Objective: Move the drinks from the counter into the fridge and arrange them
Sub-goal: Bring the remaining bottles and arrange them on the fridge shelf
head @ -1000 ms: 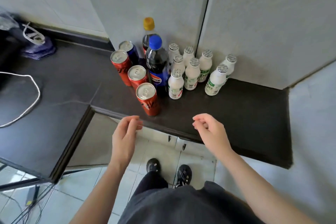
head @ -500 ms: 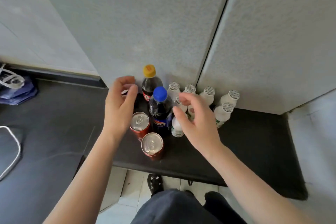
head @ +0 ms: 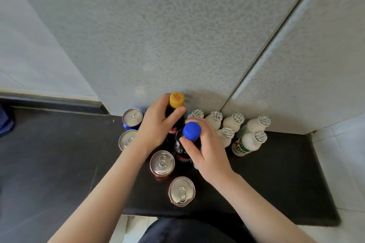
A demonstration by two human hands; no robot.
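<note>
Drinks: all bunched at the back of the table, hard against the grey panels.
Panels: two grey, rough-textured faces standing upright behind the drinks. A dark seam between them runs down toward the white bottles.
Table: black top, running from the left edge of view round to the right. Pale tile lies beyond its right end.
Left hand: comes in from lower left. Fingers wrapped round the shoulder of the yellow-cap bottle, thumb laid across its front; grasping it.
Right hand: comes in from lower right. Fingers and thumb curled round the neck of the blue-cap bottle, just under the cap; grasping it.
Yellow-cap bottle: dark liquid, upright, rearmost, close to the panel. Base hidden; cannot tell whether it is off the table.
Blue-cap bottle: dark, upright, just in front and to the right of the yellow-cap one. Base hidden likewise.
Cans: four, upright, tabs flat.
- Blue one at back left.
- One in front of it, partly under the left wrist, colour unclear.
- Red one just left of the blue-cap bottle.
- Nearest one by the table's front edge.
White bottles: six foil tops in view, right of the big bottles. Four sit in a back row along the panels, two in front; the leftmost sits partly behind the right hand.
</note>
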